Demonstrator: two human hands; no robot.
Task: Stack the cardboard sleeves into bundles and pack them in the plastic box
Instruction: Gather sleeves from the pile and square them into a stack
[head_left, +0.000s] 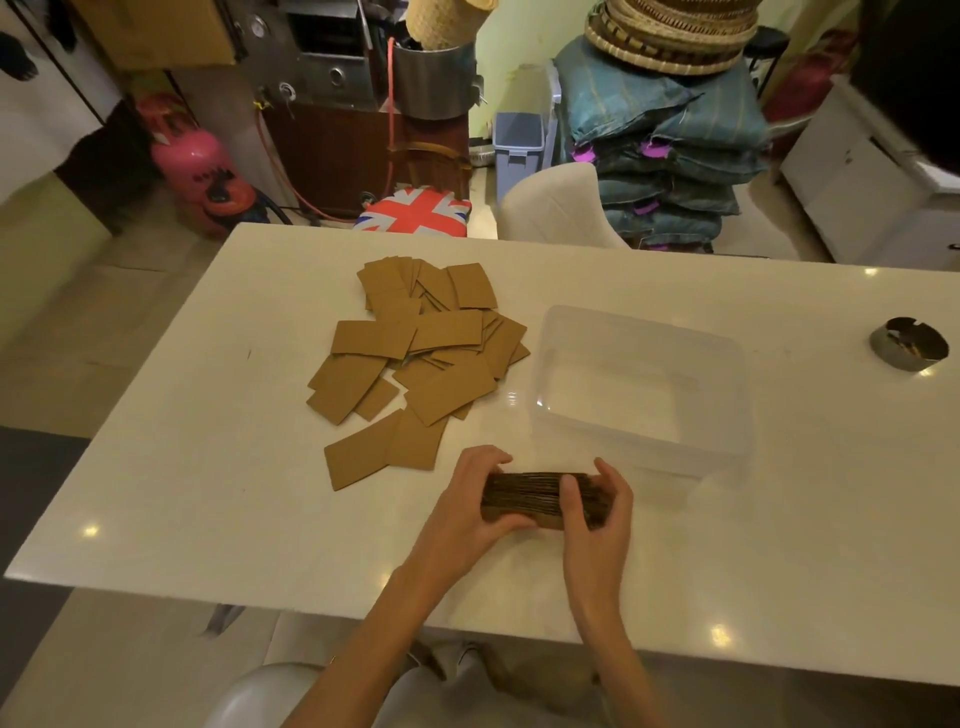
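Note:
A thick bundle of brown cardboard sleeves (524, 493) stands on edge on the white table, near the front. My left hand (470, 512) grips its left end and my right hand (597, 512) grips its right end, thumb across the top. A loose heap of flat cardboard sleeves (415, 353) lies spread on the table behind and to the left of my hands. The clear plastic box (644, 332) sits open to the right of the heap, just beyond the bundle, with nothing visible inside.
A small round metal container (909, 343) stands near the table's right edge. A white chair back (556, 205) sits behind the table's far edge. Beyond it are stacked sacks, a pink gas cylinder and a machine.

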